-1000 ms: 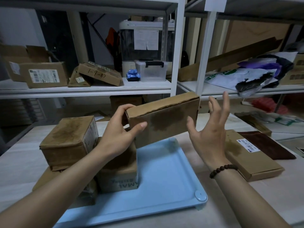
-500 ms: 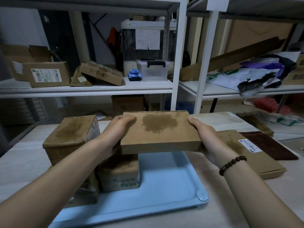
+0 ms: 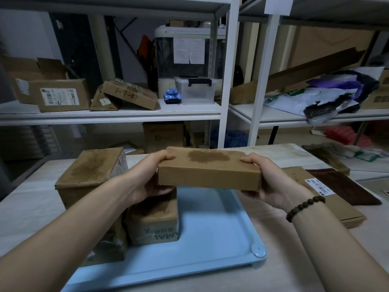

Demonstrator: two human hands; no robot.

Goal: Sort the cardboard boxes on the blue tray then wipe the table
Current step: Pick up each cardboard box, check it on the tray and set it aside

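Observation:
A flat stained cardboard box (image 3: 208,171) hangs level above the blue tray (image 3: 210,234). My left hand (image 3: 151,178) grips its left end and my right hand (image 3: 271,182) grips its right end. On the tray's left side stands a printed box (image 3: 153,222), partly behind my left arm. A larger stained box (image 3: 90,175) sits stacked on another box at the left. A flat labelled box (image 3: 328,199) lies on the table to the right of the tray, with a dark brown cloth (image 3: 345,186) beside it.
White metal shelving (image 3: 227,81) rises just behind the table, loaded with cartons, a clear plastic bin (image 3: 195,91) and plastic bags (image 3: 328,98). Another small box (image 3: 324,157) and packets lie at the table's far right.
The box went from tilted in my left hand alone to level between both hands. My right hand closed on its right end, and the box came slightly lower and nearer to me.

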